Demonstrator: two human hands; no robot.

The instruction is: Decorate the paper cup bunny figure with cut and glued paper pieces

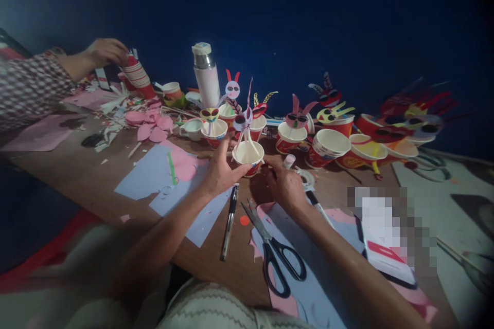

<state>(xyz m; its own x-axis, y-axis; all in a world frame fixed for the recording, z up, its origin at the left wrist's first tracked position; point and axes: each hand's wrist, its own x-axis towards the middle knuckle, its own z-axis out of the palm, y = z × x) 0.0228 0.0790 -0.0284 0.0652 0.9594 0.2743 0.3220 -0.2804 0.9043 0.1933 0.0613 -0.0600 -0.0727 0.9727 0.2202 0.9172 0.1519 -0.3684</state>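
Note:
My left hand (223,168) curves around the left side of a red and white paper cup (248,153), with the thumb across its front. Tall paper strips rise from inside that cup, topped by a pale lilac rabbit-like face (243,120) with dark eyes. Just right of the cup, my right hand (286,185) is closed, its fingertips close to the cup's side. A short white cylinder that looks like a glue stick (288,161) sticks up out of this fist. Black-handled scissors (272,249) and a black pen (230,221) lie below my hands.
More decorated paper cups (291,136) and a stack of plain ones (331,143) stand behind. A bottle (207,79) rises at the back. Paper sheets (141,172), pink cutouts (154,126) and a phone (389,262) lie around. Another person's hand (106,53) touches stacked cups (138,77) at left.

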